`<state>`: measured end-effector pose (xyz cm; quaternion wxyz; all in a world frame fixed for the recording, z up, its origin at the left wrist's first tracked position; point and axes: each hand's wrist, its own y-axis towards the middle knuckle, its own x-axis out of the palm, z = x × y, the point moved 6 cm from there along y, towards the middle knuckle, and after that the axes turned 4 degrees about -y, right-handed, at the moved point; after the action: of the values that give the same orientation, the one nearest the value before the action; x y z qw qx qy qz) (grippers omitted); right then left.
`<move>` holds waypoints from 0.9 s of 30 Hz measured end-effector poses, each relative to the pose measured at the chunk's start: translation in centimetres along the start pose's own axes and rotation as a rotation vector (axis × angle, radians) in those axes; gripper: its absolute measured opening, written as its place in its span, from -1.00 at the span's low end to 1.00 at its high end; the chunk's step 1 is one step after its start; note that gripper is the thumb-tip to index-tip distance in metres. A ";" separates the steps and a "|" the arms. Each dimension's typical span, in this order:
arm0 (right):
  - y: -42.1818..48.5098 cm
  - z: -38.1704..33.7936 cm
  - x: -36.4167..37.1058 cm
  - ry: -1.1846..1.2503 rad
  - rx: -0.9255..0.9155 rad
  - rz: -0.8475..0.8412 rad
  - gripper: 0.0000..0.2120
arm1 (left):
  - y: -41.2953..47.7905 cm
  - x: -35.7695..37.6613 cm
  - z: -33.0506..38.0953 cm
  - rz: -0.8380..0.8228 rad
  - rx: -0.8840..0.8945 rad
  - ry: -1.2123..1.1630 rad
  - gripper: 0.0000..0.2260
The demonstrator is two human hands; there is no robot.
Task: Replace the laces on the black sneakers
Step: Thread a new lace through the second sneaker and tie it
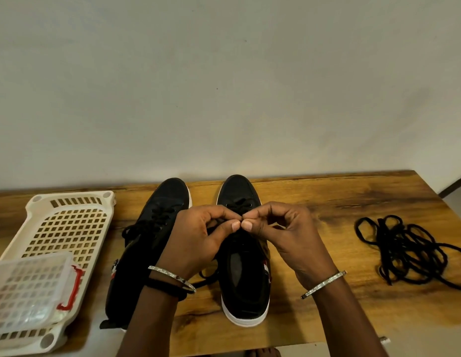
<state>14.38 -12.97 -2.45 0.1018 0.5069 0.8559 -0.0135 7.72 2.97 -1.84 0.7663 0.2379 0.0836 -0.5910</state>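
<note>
— Where's the grip?
— The left hand [198,235] and right hand [283,233] pinch a black lace [239,206], thumbs touching, directly over one sneaker [246,292].
— Around it?
— The second sneaker [147,240] is just left of the grip and the white basket [69,228] farther left. The loose laces [404,251] lie well to its right, on the wooden table [327,318].

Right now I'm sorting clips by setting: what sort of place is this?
Probably a room at home, though that is a guess: a wooden table against a bare wall, with a white plastic basket on it.
</note>
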 end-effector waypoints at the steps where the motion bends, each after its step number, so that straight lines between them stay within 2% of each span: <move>1: -0.1 0.2 -0.1 -0.001 0.020 -0.003 -0.86 | 0.0 -0.2 0.1 0.039 0.014 0.025 -0.91; 5: -0.2 0.6 -0.9 -0.113 0.108 -0.051 -0.76 | 0.1 -1.0 0.2 0.161 0.045 0.108 -0.96; 8: -0.3 0.8 -0.6 -0.342 0.071 -0.093 -0.73 | 0.0 -0.6 0.2 0.088 0.045 0.101 -0.94; 11: -0.2 0.8 0.0 -0.406 0.025 -0.094 -0.80 | 0.0 0.2 0.4 0.010 0.045 0.108 -0.93; 16: -0.2 0.7 -0.3 -0.393 -0.015 -0.040 -0.91 | 0.2 0.9 0.6 -0.010 0.037 0.248 -0.86; 20: -0.2 1.5 -0.7 -0.285 0.056 0.015 -0.88 | 0.1 1.3 1.2 0.041 0.021 0.429 -0.87; 23: -0.2 2.2 -0.9 -0.200 0.115 0.003 -0.89 | 0.1 1.7 1.1 0.058 -0.017 0.456 -0.96; 27: -0.3 2.7 -0.9 -0.104 0.172 -0.002 -0.91 | 0.1 2.2 0.9 0.074 -0.057 0.454 -0.96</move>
<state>14.98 -14.19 -5.00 0.1022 0.5113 0.8457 -0.1135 8.29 0.62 -1.92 0.7553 0.3461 0.2618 -0.4911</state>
